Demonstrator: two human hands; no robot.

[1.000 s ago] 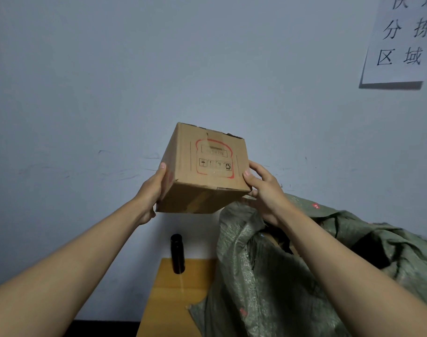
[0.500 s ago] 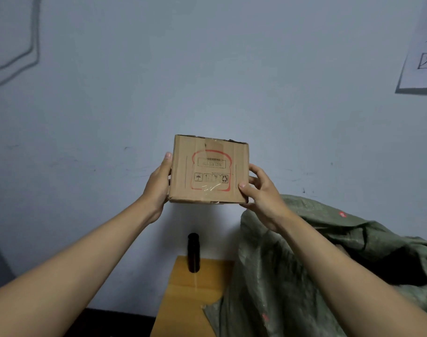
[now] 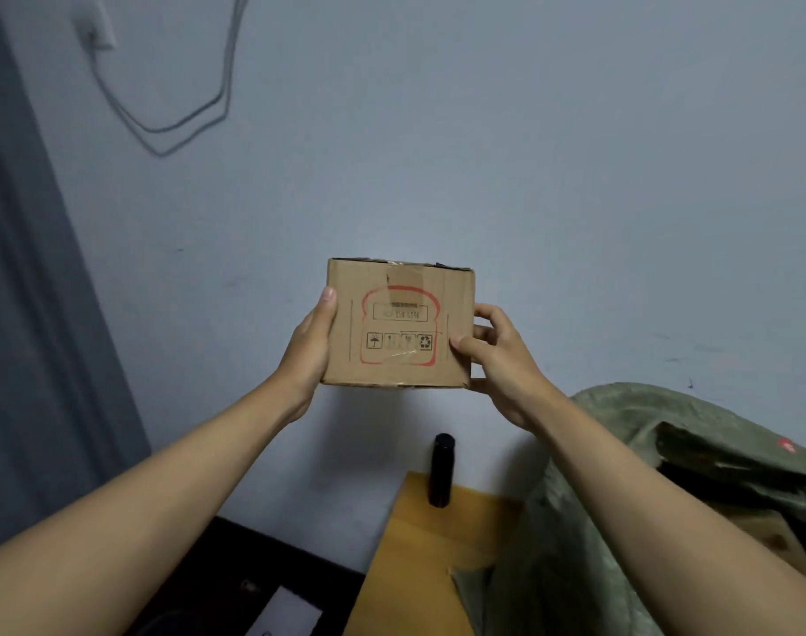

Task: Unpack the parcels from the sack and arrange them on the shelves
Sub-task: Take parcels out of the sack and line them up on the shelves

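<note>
Both hands' grip on boxy cardboard parcel (image 3: 400, 323), taped, creased.

A box (image 3: 399, 323) is held up in front of the wall (image 3: 529, 153), between the left hand (image 3: 310, 348) at its left side and the right hand (image 3: 499, 360) at its right side. Below the box, a table (image 3: 419, 566) is set against the wall, and a bottle (image 3: 441, 470) is stood upright on its far edge. To the right of the bottle, a sack (image 3: 575, 543) is laid on the table, with another box (image 3: 768, 534) seen inside its open mouth. High on the wall at the left, a cable (image 3: 172, 126) is hung from a socket (image 3: 96, 27).
</note>
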